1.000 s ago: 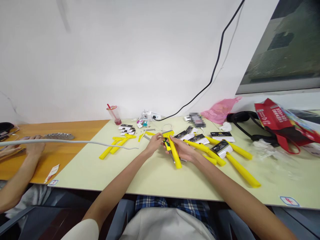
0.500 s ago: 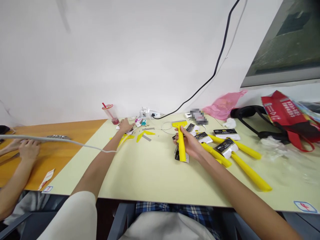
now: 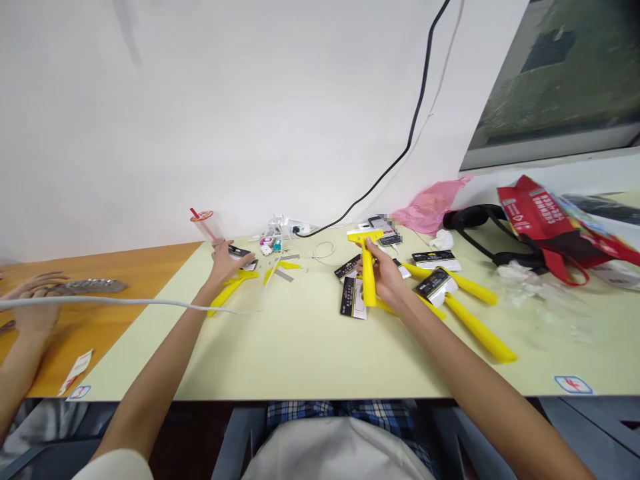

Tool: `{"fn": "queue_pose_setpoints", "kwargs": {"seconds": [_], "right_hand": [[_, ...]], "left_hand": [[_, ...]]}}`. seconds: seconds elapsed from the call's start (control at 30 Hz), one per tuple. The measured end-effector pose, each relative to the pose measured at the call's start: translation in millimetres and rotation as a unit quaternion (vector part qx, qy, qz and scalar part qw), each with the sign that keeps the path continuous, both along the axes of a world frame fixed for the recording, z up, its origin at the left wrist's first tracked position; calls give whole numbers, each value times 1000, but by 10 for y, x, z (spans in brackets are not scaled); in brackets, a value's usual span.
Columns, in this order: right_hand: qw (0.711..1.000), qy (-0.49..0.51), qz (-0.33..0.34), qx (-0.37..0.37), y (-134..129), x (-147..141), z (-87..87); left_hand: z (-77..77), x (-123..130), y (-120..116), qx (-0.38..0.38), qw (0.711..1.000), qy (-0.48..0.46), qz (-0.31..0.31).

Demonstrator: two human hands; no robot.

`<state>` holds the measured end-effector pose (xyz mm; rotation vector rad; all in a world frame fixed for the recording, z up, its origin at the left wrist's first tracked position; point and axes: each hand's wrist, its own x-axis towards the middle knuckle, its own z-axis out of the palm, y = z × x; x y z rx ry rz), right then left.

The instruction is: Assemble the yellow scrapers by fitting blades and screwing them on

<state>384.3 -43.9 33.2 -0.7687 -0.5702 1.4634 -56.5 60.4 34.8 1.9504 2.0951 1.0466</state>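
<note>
My right hand (image 3: 383, 270) is closed around the handle of a yellow scraper (image 3: 369, 270), its wide blade end pointing away from me. Below and behind it lie black-and-white packets (image 3: 353, 298) on the table. My left hand (image 3: 225, 263) is at the far left, fingers and thumb spread around a black-and-white packet (image 3: 241, 252); whether it grips the packet is unclear. A yellow scraper handle (image 3: 231, 289) lies just under that hand. Beside it rest a yellow V-shaped piece (image 3: 280, 268) and a grey flat strip (image 3: 285, 275).
A clear cup with a red straw (image 3: 207, 227) stands behind my left hand. More yellow scrapers (image 3: 480, 329) with packets lie right, near a headset (image 3: 493, 237) and red bag (image 3: 537, 213). A white cable (image 3: 150, 301) crosses the left foreground. Another person's hands (image 3: 37, 300) are further left.
My left hand has moved slightly left and spread, uncovering the black-and-white packet beside it. My right hand still holds the yellow scraper, now a little higher over the packets. The view has shifted right.
</note>
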Motion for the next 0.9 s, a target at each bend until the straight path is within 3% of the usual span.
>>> {"fn": "queue_pose_setpoints", "kwargs": {"seconds": [0.13,0.23,0.4,0.57,0.7,0.9], "right_hand": [[999,31,-42,2,44,34,-21],[996,66,-57,22,39,18,-10],[996,75,-44,14,15,3,53],[995,75,-55,43,27,53,149],[994,44,-38,89,13,91,356],[973,-87,-2,213,24,-73,938]], "left_hand": [[-89,387,-520,23,994,-39,-96],[-101,624,-669,42,986,-97,-130],[171,1003,-661,152,965,-139,-163],[432,1393,-737,270,925,-120,-240],[389,1546,-778,318,900,-94,-282],[214,1533,-822,357,879,-66,-310]]}}
